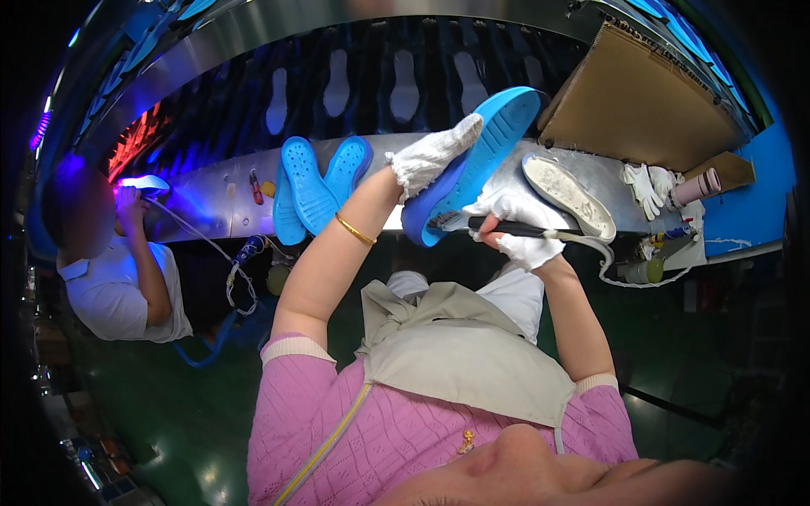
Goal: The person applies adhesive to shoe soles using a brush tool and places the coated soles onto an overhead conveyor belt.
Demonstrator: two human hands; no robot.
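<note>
Nearest: pink knit sleeves and a beige apron (472, 354), both forearms raised toward 12 o'clock.

Left hand (434, 153), white-gloved, closed around the upper side of a blue shoe sole (477, 164); the sole is held tilted in the air above the tabletop edge, toe toward 1 o'clock. A gold bangle (354, 229) sits on that wrist.

Right hand (516, 226), also gloved, fingers wrapped shut on a dark-handled brush (506, 226); the bristle end lies against the sole's lower edge, at about 9 o'clock from the hand.

Risks, as I judge them:
- The sole has no support but the one hand; brush pressure could twist it out of the glove.
- A wet brush could smear the glove or drip onto the apron.
- A pale cord (609, 253) loops just at 3 o'clock of the right wrist; a snag looks possible.

Farther: a whitish sole (567, 194) lies on the metal tabletop (215, 198) just beyond the right hand, close enough to be knocked. A pair of blue soles (319, 184) leans at 10 o'clock. Spare white gloves (648, 187) lie at 2 o'clock and a cardboard sheet (641, 93) stands behind. Far left, another person in a white shirt (114, 291) works under violet light.
</note>
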